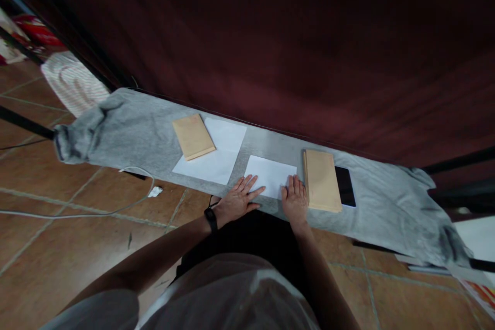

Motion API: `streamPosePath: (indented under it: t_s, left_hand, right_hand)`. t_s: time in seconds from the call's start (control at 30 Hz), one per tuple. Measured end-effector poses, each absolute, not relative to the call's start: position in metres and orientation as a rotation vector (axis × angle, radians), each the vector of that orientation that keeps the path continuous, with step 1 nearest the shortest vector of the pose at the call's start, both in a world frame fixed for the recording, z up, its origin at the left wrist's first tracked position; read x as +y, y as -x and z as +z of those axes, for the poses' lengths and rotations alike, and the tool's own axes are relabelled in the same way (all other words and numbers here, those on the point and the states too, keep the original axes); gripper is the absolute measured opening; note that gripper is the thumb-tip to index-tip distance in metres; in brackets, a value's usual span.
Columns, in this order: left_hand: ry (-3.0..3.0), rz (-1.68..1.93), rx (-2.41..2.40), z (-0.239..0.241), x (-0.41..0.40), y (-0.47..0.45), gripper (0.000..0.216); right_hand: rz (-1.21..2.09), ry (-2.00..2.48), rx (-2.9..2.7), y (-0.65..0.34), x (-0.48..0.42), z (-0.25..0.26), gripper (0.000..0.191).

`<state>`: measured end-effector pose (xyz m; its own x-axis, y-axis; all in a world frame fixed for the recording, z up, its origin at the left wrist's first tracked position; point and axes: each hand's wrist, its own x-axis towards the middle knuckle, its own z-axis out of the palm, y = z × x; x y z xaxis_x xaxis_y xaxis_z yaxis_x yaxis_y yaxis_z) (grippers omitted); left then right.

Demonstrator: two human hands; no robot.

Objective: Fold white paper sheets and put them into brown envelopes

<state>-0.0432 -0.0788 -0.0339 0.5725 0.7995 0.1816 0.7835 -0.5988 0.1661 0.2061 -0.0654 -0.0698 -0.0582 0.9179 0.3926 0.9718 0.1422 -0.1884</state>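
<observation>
A folded white sheet of paper lies on a narrow bench covered with grey cloth. My left hand rests flat with spread fingers on the sheet's near left corner. My right hand lies flat with fingers together on its near right edge, beside a stack of tan envelopes. Neither hand holds anything.
A single tan envelope lies on a pile of white sheets to the left. A dark phone sits right of the envelope stack. A dark red curtain hangs behind the bench. A white cable trails on the tiled floor.
</observation>
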Motion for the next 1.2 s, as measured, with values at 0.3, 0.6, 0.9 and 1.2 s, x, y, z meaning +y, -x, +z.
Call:
streamPosePath:
  t_s: [0.3,0.6,0.9,1.2]
  left_hand:
    - [-2.747,0.374,1.385,-0.039,-0.078,0.043,0.065]
    - [-2.789,0.483,1.371,-0.054,-0.071,0.043,0.059]
    - [-2.816,0.522,1.373,-0.056,-0.069,0.043,0.055]
    - [-2.707,0.472,1.444,-0.045,-0.071,0.029,0.057]
  right_hand:
    - [-0.113,1.859,-2.007,-0.203,-0.090,-0.066,0.050]
    - [-0.119,1.912,-2.090,-0.219,-0.076,-0.051,0.042]
    - [-0.142,1.997,-2.071,-0.222,-0.051,-0.042,0.041]
    - [-0.114,1.930,-1.946,-0.216,-0.057,-0.040,0.044]
